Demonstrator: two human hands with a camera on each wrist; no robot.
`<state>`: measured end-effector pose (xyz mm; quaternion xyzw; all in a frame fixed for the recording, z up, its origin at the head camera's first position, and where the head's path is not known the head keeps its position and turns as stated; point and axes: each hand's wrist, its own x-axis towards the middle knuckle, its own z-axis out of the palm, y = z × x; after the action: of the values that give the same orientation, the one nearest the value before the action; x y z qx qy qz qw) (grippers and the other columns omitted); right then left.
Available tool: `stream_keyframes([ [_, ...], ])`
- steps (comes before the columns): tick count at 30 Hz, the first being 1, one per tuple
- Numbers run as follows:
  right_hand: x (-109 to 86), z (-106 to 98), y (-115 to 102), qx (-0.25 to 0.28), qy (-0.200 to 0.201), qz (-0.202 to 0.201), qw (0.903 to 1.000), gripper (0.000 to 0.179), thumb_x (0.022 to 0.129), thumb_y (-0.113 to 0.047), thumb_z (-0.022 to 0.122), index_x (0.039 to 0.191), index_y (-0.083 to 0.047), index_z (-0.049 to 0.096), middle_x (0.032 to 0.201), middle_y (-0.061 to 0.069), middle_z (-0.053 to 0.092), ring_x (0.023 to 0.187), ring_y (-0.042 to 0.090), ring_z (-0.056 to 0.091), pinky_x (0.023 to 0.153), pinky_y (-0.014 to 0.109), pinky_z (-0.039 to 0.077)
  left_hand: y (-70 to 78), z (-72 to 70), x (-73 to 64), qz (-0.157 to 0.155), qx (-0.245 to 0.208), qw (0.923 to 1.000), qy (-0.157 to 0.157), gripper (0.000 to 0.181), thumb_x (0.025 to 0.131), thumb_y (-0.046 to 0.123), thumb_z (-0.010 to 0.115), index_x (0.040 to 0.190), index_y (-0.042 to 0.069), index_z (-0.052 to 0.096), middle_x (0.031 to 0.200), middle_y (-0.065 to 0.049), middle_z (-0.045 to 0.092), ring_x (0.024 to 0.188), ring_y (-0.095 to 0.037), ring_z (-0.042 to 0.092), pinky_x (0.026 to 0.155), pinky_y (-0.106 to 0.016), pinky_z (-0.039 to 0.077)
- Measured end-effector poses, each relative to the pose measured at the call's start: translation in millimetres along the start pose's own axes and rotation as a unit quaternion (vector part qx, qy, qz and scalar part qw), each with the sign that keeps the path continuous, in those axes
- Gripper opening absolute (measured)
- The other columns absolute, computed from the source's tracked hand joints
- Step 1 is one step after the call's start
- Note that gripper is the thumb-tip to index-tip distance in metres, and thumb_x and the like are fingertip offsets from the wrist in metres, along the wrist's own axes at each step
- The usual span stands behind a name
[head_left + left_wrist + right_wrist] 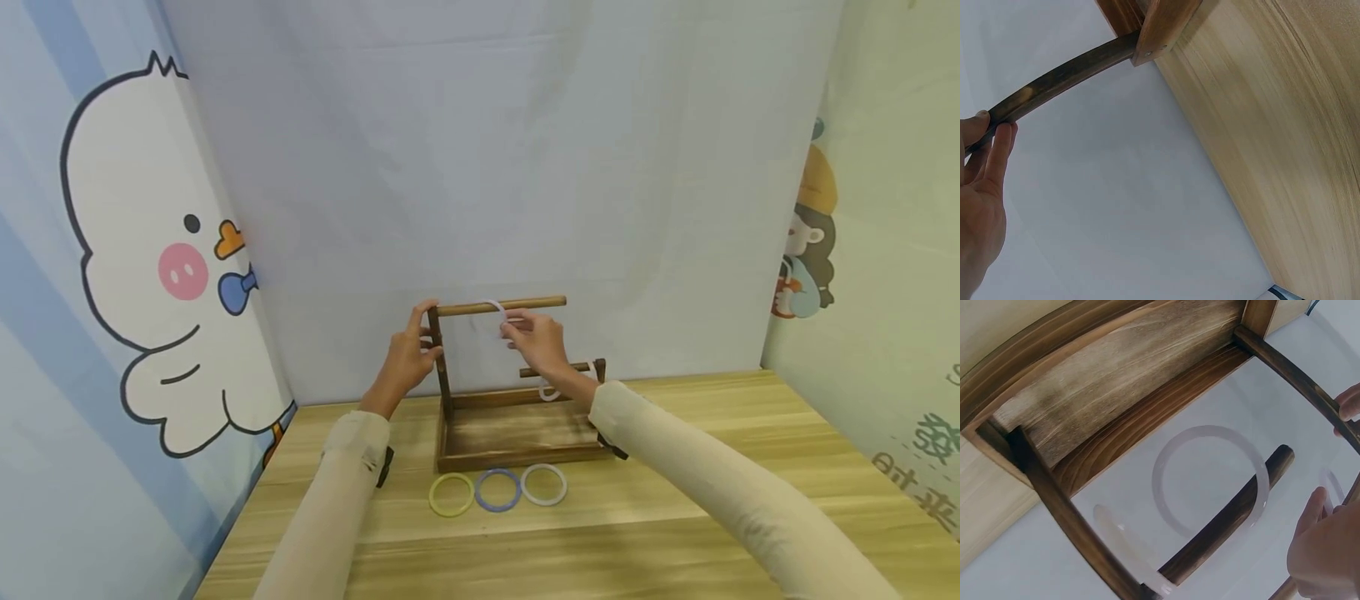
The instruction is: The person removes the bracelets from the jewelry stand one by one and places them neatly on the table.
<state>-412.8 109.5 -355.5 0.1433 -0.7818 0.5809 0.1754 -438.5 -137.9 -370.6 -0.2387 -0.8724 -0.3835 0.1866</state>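
My left hand (405, 362) grips the top of the left post (1054, 81) of a dark brown wooden rack. With thumb and fingertips, my right hand (542, 342) pinches a pale ring (500, 309) that hangs around the upper rod (536, 302), near its middle. Below, the short lower rod (1216, 519) carries a pale lilac ring (1159, 469) and a whitish ring (1113, 528), the latter beside the right post (1066, 512). My right forearm partly hides this lower rod in the head view.
In front of the rack's tray base (525, 461) lie a yellow ring (452, 515), a blue ring (498, 509) and a white ring (543, 503) in a row. All stand on a wood-grain table (675, 533). A pale curtain (600, 167) hangs close behind the rack.
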Motion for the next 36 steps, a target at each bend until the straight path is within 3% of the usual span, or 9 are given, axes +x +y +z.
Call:
stream_keyframes([
  [36, -5.5, -72, 16, -0.015, 0.003, 0.012, 0.9998, 0.032, 0.102, -0.002, 0.065, 0.132, 0.008, 0.065, 0.117, 0.029, 0.072, 0.104, 0.042, 0.073, 0.08, 0.031, 0.065, -1.9, 0.5, -0.3, 0.008, 0.005, 1.0, 0.003, 0.085, 0.091, -0.012, 0.073, 0.157, 0.023, 0.031, 0.121, -0.031, 0.069, 0.105, -0.042, 0.073, 0.084, -0.049, 0.064],
])
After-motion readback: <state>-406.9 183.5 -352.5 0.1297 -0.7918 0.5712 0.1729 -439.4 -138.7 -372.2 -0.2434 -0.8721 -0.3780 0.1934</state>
